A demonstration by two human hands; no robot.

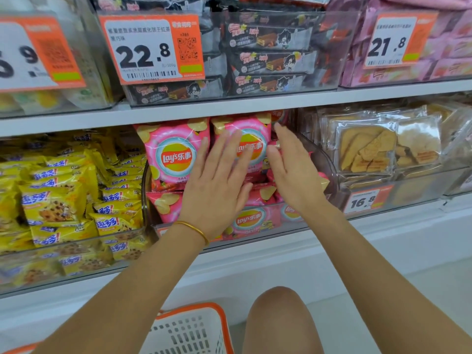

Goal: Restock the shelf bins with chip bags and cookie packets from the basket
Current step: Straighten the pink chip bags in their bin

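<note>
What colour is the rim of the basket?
Orange. The basket rim shows best at the bottom of the head view.

The left hand [217,185] and the right hand [293,172] are bare. Behind them, the left forearm [127,290] and the right forearm [370,264] run uncovered all the way back to the picture's edge. Just behind the left hand, at the wrist, sits 1 thin gold bangle [194,229], plain and smooth. Well behind both hands, 1 bare knee [278,305] shows.

Count: four price tags [150,47], two shelves [229,106], two front upright chip bags [176,154], one basket [189,330], one bracelet [195,229].
</note>
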